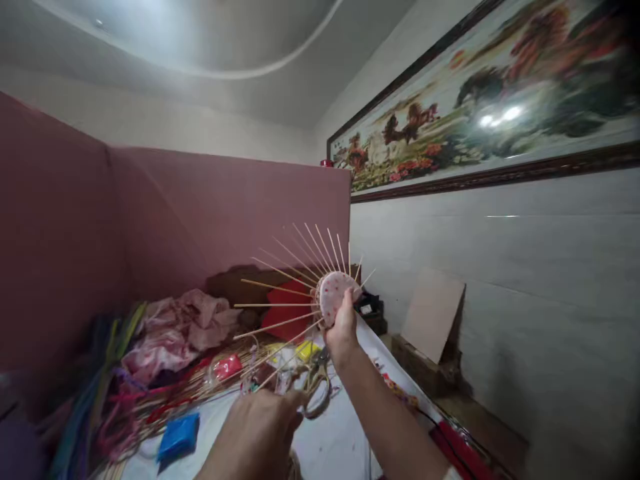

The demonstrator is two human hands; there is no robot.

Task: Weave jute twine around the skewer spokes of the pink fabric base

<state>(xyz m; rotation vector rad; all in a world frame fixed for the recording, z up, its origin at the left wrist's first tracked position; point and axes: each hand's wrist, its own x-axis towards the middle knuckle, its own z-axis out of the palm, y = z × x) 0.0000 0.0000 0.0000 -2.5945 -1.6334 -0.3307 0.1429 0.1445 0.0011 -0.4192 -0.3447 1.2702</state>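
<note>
My right hand (343, 328) is raised and closed on a small round pink disc (334, 293) from which several thin wooden sticks (280, 303) fan out to the left and upward. My left hand (263, 430) is low in the middle, fingers curled around something near scissors (315, 390) whose handles show just past the knuckles; what it grips is partly hidden. Both hands hover over a white table surface (330, 447).
Pink cloth (180, 327), a red cushion (285, 313), coloured cords (105, 373), loose reeds, a blue block (179, 435) and a yellow item (306, 349) crowd the table's left and back. A pink partition (200, 213) stands behind. A framed painting (490, 100) and cardboard (433, 313) are on the right.
</note>
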